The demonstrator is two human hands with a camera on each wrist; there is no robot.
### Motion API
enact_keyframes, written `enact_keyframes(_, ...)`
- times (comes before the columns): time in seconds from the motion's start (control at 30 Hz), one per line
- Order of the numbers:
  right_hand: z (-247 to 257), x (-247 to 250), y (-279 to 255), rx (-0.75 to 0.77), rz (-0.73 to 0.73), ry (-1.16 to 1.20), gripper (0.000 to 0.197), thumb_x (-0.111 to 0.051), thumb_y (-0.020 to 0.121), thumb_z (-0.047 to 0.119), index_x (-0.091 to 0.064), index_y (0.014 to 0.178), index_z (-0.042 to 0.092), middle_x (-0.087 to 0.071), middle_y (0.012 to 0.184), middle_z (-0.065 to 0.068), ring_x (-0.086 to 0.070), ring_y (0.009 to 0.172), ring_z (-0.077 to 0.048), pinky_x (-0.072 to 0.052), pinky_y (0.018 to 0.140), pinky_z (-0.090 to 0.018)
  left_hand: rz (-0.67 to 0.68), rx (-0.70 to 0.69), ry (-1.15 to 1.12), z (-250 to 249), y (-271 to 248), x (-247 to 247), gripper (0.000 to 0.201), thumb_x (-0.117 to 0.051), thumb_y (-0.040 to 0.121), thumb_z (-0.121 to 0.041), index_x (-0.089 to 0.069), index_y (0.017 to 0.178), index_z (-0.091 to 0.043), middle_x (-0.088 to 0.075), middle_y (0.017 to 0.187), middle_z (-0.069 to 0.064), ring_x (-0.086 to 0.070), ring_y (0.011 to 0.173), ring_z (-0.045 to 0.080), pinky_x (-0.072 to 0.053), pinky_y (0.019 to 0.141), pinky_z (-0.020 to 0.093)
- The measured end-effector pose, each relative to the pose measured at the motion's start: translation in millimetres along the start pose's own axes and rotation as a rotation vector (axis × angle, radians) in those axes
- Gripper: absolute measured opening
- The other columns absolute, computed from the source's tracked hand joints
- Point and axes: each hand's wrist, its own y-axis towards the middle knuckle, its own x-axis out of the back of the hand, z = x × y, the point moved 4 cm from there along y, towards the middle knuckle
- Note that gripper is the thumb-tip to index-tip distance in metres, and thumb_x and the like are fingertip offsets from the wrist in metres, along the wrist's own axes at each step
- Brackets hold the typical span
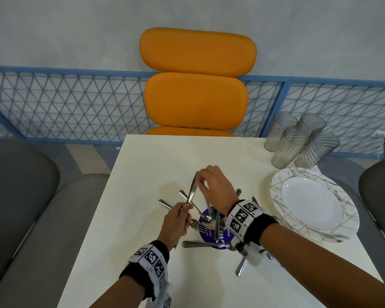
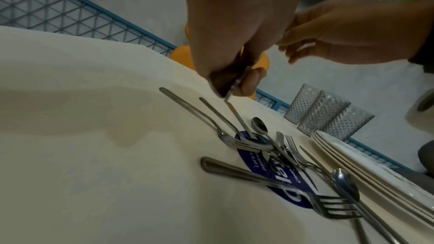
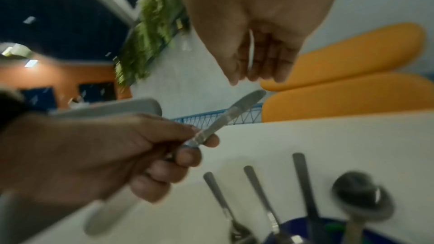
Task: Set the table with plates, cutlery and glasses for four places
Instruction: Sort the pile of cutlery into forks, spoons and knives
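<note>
My left hand (image 1: 182,212) grips a table knife (image 1: 192,190) by the handle, with the blade (image 3: 239,107) pointing up and away over the white table (image 1: 156,165). Just above it, my right hand (image 1: 201,181) pinches a thin cutlery piece (image 1: 206,201) that hangs down toward the pile; its kind is unclear. Loose forks, spoons and knives (image 2: 270,151) lie fanned over a round purple sticker (image 1: 222,240) under both hands. A stack of marbled white plates (image 1: 342,196) sits at the right edge. Several ribbed glasses (image 1: 298,141) stand at the far right corner.
An orange padded chair (image 1: 196,98) faces me across the table. Grey seats stand at the left (image 1: 20,174) and right (image 1: 378,185). A blue mesh fence (image 1: 65,103) runs behind. Bare tabletop lies left of and beyond the cutlery.
</note>
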Motion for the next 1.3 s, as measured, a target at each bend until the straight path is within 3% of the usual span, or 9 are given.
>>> enact_keyframes(0.1, -18, -14, -6, -0.435, 0.159, 0.192, 0.027, -0.055, 0.090, 0.032, -0.057, 0.095, 0.006, -0.056, 0.092, -0.005, -0.051, 0.089, -0.019, -0.039, 0.076, -0.027, -0.005, -0.056, 0.019, -6, -2, -2, 0.026, -0.041, 0.100, -0.022, -0.057, 0.097, -0.002, -0.053, 0.063, 0.005, -0.040, 0.043, 0.010, -0.034, 0.042, 0.021)
enact_keyframes(0.17, -21, -22, -8, -0.550, 0.216, 0.315, 0.028, -0.053, 0.091, 0.034, -0.053, 0.075, 0.011, -0.054, 0.074, -0.002, -0.050, 0.070, -0.017, -0.041, 0.071, -0.031, -0.007, -0.071, 0.013, -10, -5, -4, 0.027, -0.042, 0.099, -0.022, -0.056, 0.093, 0.001, -0.056, 0.064, 0.008, -0.042, 0.042, 0.011, -0.037, 0.042, 0.021)
enact_keyframes(0.27, -25, -28, -9, -0.630, 0.138, 0.560, 0.023, -0.053, 0.090, 0.016, -0.054, 0.067, 0.012, -0.058, 0.064, -0.002, -0.052, 0.062, -0.021, -0.052, 0.072, -0.040, 0.003, -0.059, -0.033, -10, -7, -6, 0.028, -0.045, 0.098, -0.023, -0.056, 0.090, 0.002, -0.058, 0.065, 0.008, -0.047, 0.046, 0.016, -0.043, 0.046, 0.024)
enact_keyframes(0.5, -27, -29, -12, -0.638, 0.105, 0.987, 0.015, -0.054, 0.090, 0.002, -0.059, 0.077, 0.004, -0.056, 0.065, -0.008, -0.054, 0.052, -0.010, -0.052, 0.050, -0.016, 0.073, 0.028, -0.199, -10, -7, -8, 0.026, -0.044, 0.099, -0.023, -0.058, 0.100, -0.001, -0.065, 0.067, 0.007, -0.060, 0.059, 0.025, -0.050, 0.051, 0.030)
enact_keyframes(0.7, -24, -37, -10, -0.611, 0.100, 1.086, 0.008, -0.056, 0.089, 0.001, -0.062, 0.084, 0.000, -0.057, 0.066, -0.009, -0.057, 0.046, -0.004, -0.052, 0.049, -0.016, 0.091, 0.099, -0.306, -4, -3, -6, 0.032, -0.037, 0.100, -0.023, -0.054, 0.109, 0.003, -0.057, 0.065, 0.011, -0.049, 0.048, 0.019, -0.036, 0.042, 0.022)
enact_keyframes(0.87, -42, -48, -2, -0.740, 0.064, 0.827, 0.022, -0.062, 0.087, 0.022, -0.061, 0.071, 0.007, -0.062, 0.065, -0.007, -0.053, 0.051, -0.012, -0.048, 0.051, -0.020, -0.014, 0.136, -0.361, 6, 1, 6, 0.026, -0.044, 0.098, -0.027, -0.058, 0.099, -0.006, -0.045, 0.055, 0.000, -0.031, 0.039, 0.007, -0.024, 0.035, 0.017)
enact_keyframes(0.93, -60, -49, 2, -0.771, 0.033, 0.489, 0.024, -0.057, 0.090, 0.023, -0.060, 0.071, 0.010, -0.065, 0.075, -0.009, -0.058, 0.065, -0.018, -0.048, 0.061, -0.028, -0.056, 0.132, -0.333, 10, 2, 17, 0.019, -0.048, 0.097, -0.023, -0.059, 0.097, -0.007, -0.044, 0.056, -0.002, -0.029, 0.041, 0.007, -0.024, 0.036, 0.017)
enact_keyframes(1.1, -69, -66, 8, -0.596, 0.396, -0.196, 0.027, -0.053, 0.090, 0.033, -0.057, 0.090, 0.007, -0.063, 0.106, -0.012, -0.053, 0.108, -0.027, -0.046, 0.086, -0.034, -0.113, 0.134, -0.277, 20, 5, 37, 0.020, -0.047, 0.097, -0.020, -0.059, 0.096, -0.004, -0.048, 0.057, -0.001, -0.038, 0.041, 0.009, -0.030, 0.037, 0.019)
enact_keyframes(1.3, -59, -92, 11, -0.479, 0.476, -0.443, 0.022, -0.048, 0.089, 0.018, -0.061, 0.103, 0.007, -0.064, 0.110, -0.010, -0.056, 0.107, -0.029, -0.040, 0.096, -0.035, -0.101, 0.152, -0.278, 24, 9, 36, 0.014, -0.051, 0.095, -0.018, -0.055, 0.090, -0.006, -0.051, 0.056, -0.001, -0.040, 0.042, 0.010, -0.031, 0.037, 0.020)
